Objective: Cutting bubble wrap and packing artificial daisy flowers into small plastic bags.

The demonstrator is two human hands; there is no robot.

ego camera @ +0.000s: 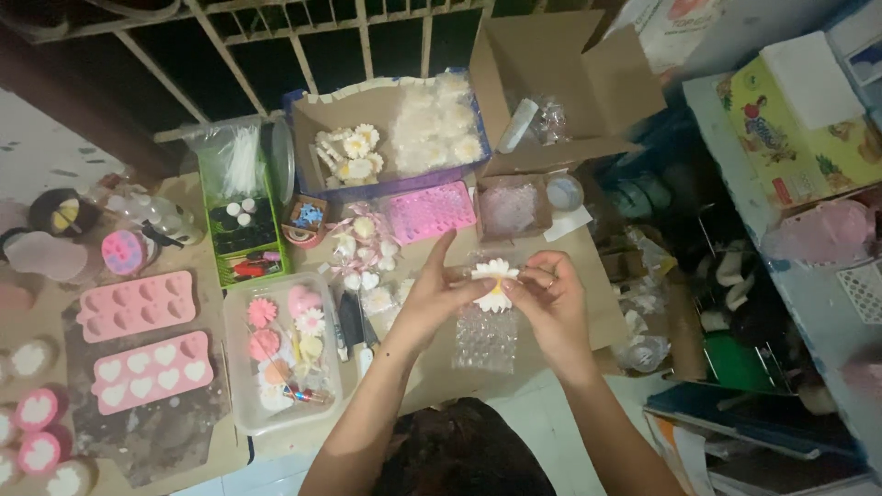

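Observation:
Both hands meet over the middle of the cardboard-covered work surface [606, 303]. My left hand [441, 294] and my right hand [547, 294] together pinch a white daisy-shaped piece with a yellow centre [495, 276]. A clear bubble-textured bag [484, 338] hangs below the flower, between my wrists. The fingers of both hands close on the flower's edges, and its lower half is partly hidden by the bag.
Two pink heart moulds [138, 306] [152, 370] lie at left. A clear tray of flower pieces [280, 354] sits beside my left forearm. Behind are a box of white daisies [390, 138], a pink studded mould [430, 211], an open carton [560, 83] and a green basket [241, 230].

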